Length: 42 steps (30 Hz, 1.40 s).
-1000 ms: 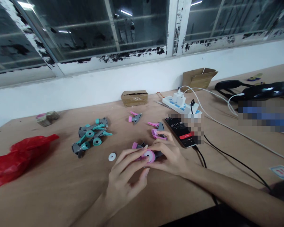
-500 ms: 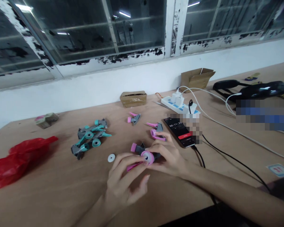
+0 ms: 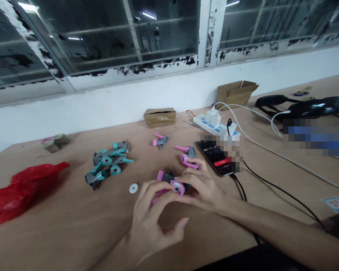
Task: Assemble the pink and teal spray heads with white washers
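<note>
My right hand (image 3: 207,192) grips a pink and grey trigger sprayer head (image 3: 182,189), its pink collar turned up toward me. Inside that collar sits a white part with a dark centre, like a washer. The index and middle fingertips of my left hand (image 3: 151,220) press at the collar's opening, while its thumb stays spread away. Just behind my fingers lies another pink and grey sprayer head (image 3: 166,176), partly hidden. A loose white washer (image 3: 133,188) rests flat on the table, left of my hands.
Several teal and grey sprayer heads (image 3: 109,162) are heaped to the left. More pink ones (image 3: 161,141) lie beyond my hands. A red plastic bag (image 3: 25,188), a phone (image 3: 214,156), a power strip (image 3: 211,126), cables and small cardboard boxes (image 3: 159,118) stand around.
My left thumb has swung outward to the right, farther from the collar. The left fingertips stay at the collar, and my right hand keeps its grip.
</note>
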Tool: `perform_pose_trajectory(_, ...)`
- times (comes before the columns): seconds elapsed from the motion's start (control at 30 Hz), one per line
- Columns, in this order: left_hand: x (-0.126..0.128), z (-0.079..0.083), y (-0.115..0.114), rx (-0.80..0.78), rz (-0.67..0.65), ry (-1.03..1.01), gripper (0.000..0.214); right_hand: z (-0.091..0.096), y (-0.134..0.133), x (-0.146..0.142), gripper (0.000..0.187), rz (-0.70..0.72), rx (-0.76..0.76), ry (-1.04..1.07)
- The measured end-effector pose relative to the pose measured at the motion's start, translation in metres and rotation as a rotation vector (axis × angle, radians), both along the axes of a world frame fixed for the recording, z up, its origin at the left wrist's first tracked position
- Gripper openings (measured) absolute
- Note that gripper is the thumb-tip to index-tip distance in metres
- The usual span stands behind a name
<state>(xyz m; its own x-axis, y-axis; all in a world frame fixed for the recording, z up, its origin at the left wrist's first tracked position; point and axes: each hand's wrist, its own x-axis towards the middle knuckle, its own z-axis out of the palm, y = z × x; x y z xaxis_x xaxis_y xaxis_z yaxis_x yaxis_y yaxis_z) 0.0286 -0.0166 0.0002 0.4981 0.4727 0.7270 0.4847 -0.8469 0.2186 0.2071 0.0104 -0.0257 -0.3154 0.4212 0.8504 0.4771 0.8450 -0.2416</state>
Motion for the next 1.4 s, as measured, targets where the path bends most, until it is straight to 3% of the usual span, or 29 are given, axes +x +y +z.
perform_pose_trajectory(0.33, -0.0007, -0.0021, 0.001, 0.106, 0.041, 0.02, 0.021, -0.0004, -0.0023, -0.0043, 0.02, 0.008, -0.001, 0.008)
perform_pose_trajectory(0.8, 0.0033, -0.0028, 0.0016, 0.009, 0.006, 0.01, 0.022, 0.0026, -0.003, -0.003, 0.014, -0.006, 0.045, -0.02)
perform_pose_trajectory(1.0, 0.0041, -0.0012, 0.0005, -0.041, 0.019, 0.014, 0.019, -0.0006, -0.0015, -0.002, 0.014, -0.007, -0.005, -0.02)
perform_pose_trajectory(1.4, -0.004, 0.0027, 0.0015, 0.026, -0.032, -0.055, 0.024, 0.0032, -0.0033, 0.0003, 0.025, -0.039, 0.035, 0.032)
